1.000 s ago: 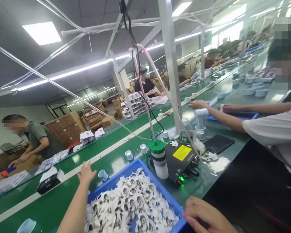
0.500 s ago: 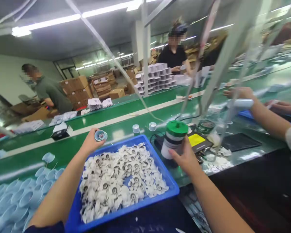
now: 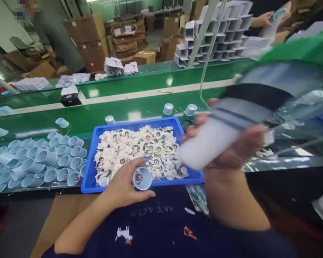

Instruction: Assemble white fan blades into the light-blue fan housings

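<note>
My left hand [image 3: 123, 182] grips a light blue cup-shaped housing [image 3: 148, 184] in front of the tray, its open end facing me and a small round metal part inside. My right hand [image 3: 237, 150] is wrapped round a thick white cylinder [image 3: 204, 143] with black bands and a green cap. Raised close to the camera and blurred, it tilts with its narrow end down toward the left; its exact kind does not show. Beneath both hands lies a blue tray [image 3: 88, 172] heaped with white fan blades [image 3: 134, 143].
Many light blue housings [image 3: 45, 156] are stacked at left. Several more stand along the green belt [image 3: 140, 102] behind the tray. White cartons [image 3: 218, 39] are piled at the back right near a metal post [image 3: 201, 39]. A co-worker [image 3: 59, 36] stands at back left.
My left hand has brought the housing from behind the tray toward me. My right hand has lifted the white cylinder off the table and tilted it. The view has turned downward.
</note>
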Action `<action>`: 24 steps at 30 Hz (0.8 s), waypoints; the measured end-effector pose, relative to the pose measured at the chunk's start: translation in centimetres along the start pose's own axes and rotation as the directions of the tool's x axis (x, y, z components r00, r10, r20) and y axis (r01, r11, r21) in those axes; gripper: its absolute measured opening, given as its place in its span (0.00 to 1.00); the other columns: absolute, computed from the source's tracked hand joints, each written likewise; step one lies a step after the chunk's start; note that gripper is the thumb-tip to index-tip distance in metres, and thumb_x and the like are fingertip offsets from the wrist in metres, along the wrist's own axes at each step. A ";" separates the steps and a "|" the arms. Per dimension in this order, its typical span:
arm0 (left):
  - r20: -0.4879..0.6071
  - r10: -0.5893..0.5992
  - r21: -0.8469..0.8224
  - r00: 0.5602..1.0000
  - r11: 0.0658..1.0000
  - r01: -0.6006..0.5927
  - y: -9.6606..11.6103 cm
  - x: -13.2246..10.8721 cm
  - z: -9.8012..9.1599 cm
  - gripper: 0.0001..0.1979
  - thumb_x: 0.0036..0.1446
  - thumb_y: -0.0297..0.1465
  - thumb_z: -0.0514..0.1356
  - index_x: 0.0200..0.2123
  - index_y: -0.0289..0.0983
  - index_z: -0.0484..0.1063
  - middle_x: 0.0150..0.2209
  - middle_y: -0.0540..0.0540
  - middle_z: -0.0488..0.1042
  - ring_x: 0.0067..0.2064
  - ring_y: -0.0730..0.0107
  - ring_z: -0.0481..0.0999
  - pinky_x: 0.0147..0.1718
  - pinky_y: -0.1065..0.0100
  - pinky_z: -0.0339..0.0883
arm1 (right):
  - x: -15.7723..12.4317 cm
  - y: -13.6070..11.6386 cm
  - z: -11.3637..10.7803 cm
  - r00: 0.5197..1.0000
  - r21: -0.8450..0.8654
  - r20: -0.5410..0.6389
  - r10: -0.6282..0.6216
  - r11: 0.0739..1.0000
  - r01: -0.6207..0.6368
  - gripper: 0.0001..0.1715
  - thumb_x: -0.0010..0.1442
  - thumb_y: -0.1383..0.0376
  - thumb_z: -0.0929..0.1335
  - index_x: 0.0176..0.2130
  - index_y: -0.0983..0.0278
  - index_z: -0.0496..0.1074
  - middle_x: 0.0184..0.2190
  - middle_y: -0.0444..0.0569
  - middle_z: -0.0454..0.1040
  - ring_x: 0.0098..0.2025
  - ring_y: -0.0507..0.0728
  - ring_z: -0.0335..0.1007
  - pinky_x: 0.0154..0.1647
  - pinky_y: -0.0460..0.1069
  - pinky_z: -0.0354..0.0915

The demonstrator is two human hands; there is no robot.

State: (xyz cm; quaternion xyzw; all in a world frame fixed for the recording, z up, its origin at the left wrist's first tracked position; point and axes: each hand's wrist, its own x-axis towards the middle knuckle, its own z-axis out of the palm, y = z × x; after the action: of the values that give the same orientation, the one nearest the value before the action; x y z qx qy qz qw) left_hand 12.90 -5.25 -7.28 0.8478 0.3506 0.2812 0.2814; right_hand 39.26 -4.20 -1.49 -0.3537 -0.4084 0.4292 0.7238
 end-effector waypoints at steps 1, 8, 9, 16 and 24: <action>0.035 0.048 -0.004 0.998 0.999 -0.047 0.6 0.7 0.3 0.36 0.48 0.41 0.73 0.58 0.40 0.65 0.49 0.39 0.79 0.49 0.52 0.80 0.49 0.55 0.73 | -0.3 -0.1 1.9 0.987 0.133 0.148 0.058 0.988 -0.078 0.33 0.45 0.35 0.74 0.41 0.54 0.73 0.35 0.45 0.72 0.29 0.56 0.73 0.28 0.52 0.74; -0.028 0.178 -0.083 0.984 0.980 -0.180 3.1 2.0 0.3 0.18 0.53 0.44 0.69 0.38 0.37 0.74 0.32 0.46 0.78 0.31 0.64 0.76 0.31 0.66 0.69 | -1.9 1.4 6.6 0.937 0.251 0.342 0.074 0.953 -0.167 0.29 0.50 0.42 0.77 0.38 0.62 0.75 0.31 0.47 0.74 0.30 0.56 0.74 0.25 0.49 0.73; -0.035 0.178 -0.092 0.983 0.979 -0.181 3.2 2.0 0.4 0.18 0.53 0.44 0.68 0.37 0.37 0.74 0.32 0.47 0.77 0.31 0.65 0.76 0.30 0.67 0.69 | -2.1 1.3 6.4 0.941 0.243 0.329 0.073 0.957 -0.159 0.28 0.50 0.43 0.77 0.38 0.62 0.76 0.32 0.47 0.74 0.30 0.56 0.74 0.26 0.49 0.73; -0.044 0.163 -0.124 0.986 0.978 -0.167 3.5 2.0 0.8 0.17 0.53 0.45 0.68 0.33 0.36 0.72 0.28 0.48 0.75 0.28 0.67 0.73 0.27 0.68 0.66 | -3.1 0.6 5.9 0.944 0.231 0.327 0.036 0.966 -0.117 0.24 0.53 0.48 0.77 0.40 0.62 0.78 0.36 0.48 0.75 0.32 0.56 0.74 0.30 0.50 0.74; 0.022 0.026 -0.163 0.999 0.986 -0.022 3.6 1.6 0.9 0.20 0.50 0.47 0.69 0.34 0.36 0.74 0.30 0.46 0.77 0.29 0.64 0.75 0.29 0.65 0.69 | -3.1 1.1 7.1 0.963 0.209 0.261 0.062 0.971 -0.119 0.28 0.49 0.44 0.78 0.39 0.61 0.74 0.36 0.47 0.74 0.31 0.55 0.73 0.28 0.50 0.74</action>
State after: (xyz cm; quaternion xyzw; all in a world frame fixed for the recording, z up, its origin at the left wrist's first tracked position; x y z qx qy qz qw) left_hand 16.05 -6.46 -5.01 0.8295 0.3129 0.3021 0.3503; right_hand 31.69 -5.45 -0.35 -0.2312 -0.4296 0.5468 0.6805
